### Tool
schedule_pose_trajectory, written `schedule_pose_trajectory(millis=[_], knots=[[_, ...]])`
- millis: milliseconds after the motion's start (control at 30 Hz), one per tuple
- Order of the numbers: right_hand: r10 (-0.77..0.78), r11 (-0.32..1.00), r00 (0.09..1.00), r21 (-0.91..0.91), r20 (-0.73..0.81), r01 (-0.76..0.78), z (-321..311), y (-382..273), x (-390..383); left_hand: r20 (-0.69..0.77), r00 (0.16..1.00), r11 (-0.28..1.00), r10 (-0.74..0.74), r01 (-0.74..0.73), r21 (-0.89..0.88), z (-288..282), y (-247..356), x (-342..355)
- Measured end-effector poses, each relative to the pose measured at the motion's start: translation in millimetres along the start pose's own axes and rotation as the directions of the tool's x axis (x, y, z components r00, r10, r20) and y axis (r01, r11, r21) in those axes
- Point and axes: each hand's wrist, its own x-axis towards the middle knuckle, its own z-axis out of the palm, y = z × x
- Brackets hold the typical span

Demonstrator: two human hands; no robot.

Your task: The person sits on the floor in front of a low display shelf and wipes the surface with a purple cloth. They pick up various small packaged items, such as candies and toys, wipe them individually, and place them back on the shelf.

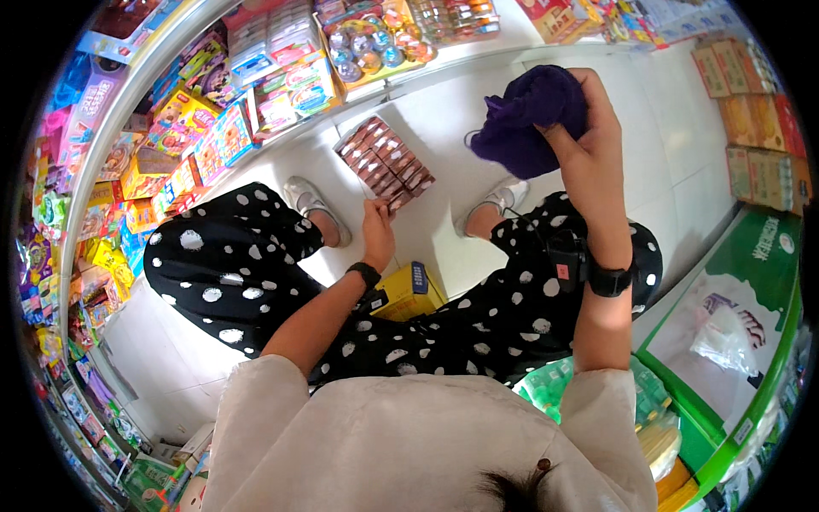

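My left hand (378,236) grips the near corner of a brown box (386,160) with a repeated pale pattern, held low between my feet. Raised at the right, my right hand (590,149) has its thumb and fingers closed on a bunched dark purple cloth (533,119). The cloth hangs to the left of that hand, apart from the brown box. Some of the right fingers are hidden behind the cloth. Below my left hand, a yellow box (409,292) lies on the floor between my legs.
Shelves of colourful packaged goods (183,124) curve along the left and far side. Brown cartons (755,162) are stacked at the far right. A large green and white box (725,316) stands at my right with a clear plastic bag (725,341) on it. White tiles (657,136) cover the floor.
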Motion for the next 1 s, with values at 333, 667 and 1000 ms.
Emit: schedule_pose_trajectory(millis=[333,667,1000], knots=[[0.052,0.999,0.994,-0.001,0.096,-0.052,4,7,-7,-0.118,0.982,0.941,0.146,-0.101,0.322,20,-34,-9],[0.079,0.997,0.986,-0.032,0.149,-0.075,16,15,-8,-0.28,0.931,0.848,0.234,-0.055,0.528,1,-4,23],[0.15,0.987,0.983,-0.075,0.108,-0.143,27,24,-8,-0.06,0.996,0.62,0.069,0.004,0.785,-5,7,42]])
